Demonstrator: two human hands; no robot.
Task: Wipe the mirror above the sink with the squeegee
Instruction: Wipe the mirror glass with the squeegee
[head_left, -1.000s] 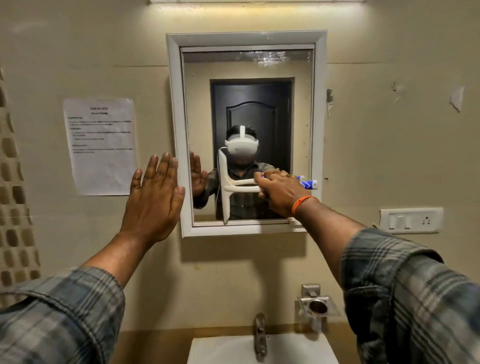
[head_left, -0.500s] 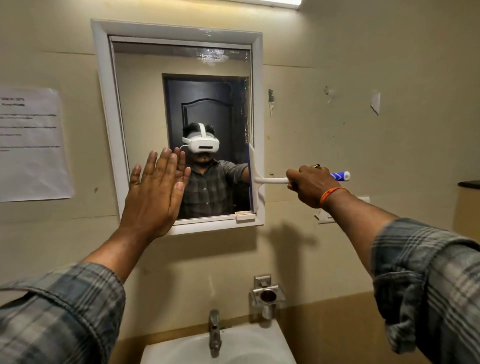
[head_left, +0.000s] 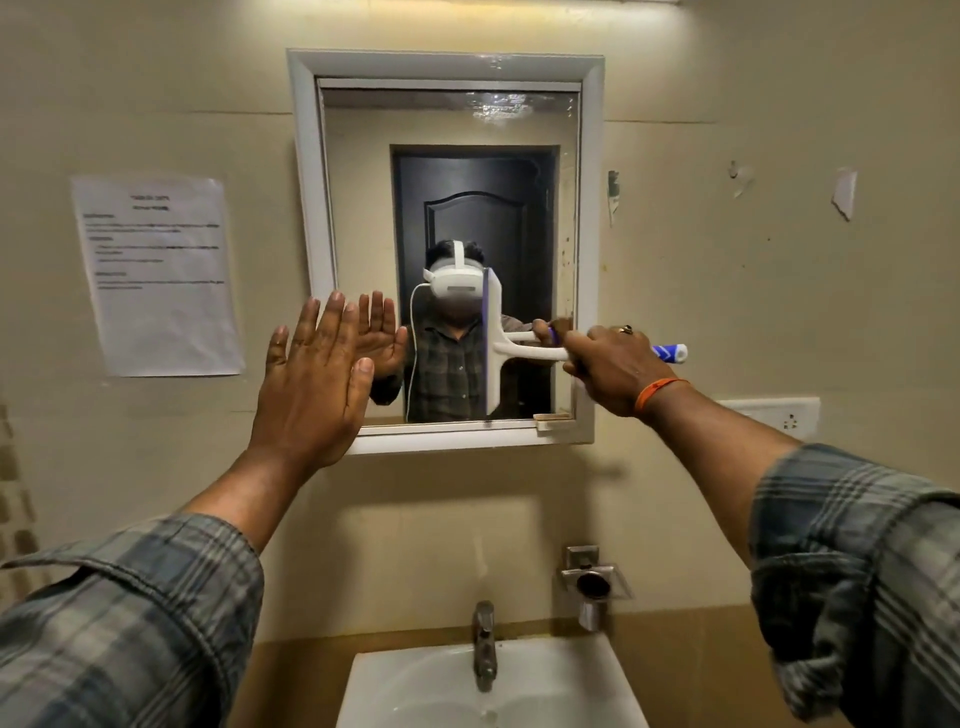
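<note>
Mid-wipe: right hand (head_left: 615, 366) is wrapped tight round the squeegee (head_left: 496, 349) handle, blade upright on the mirror (head_left: 363, 208) glass, lower right-centre, just left of that hand. Left hand (head_left: 311, 384) is flat w/ fingers spread, holding nothing, raised by the frame's bottom-left corner; touching or not, can't tell. Next, prob: draw blade sideways w/ even pressure, then do upper glass. Squeegee: white T-shape, blue handle end. Smears near mirror top.
</note>
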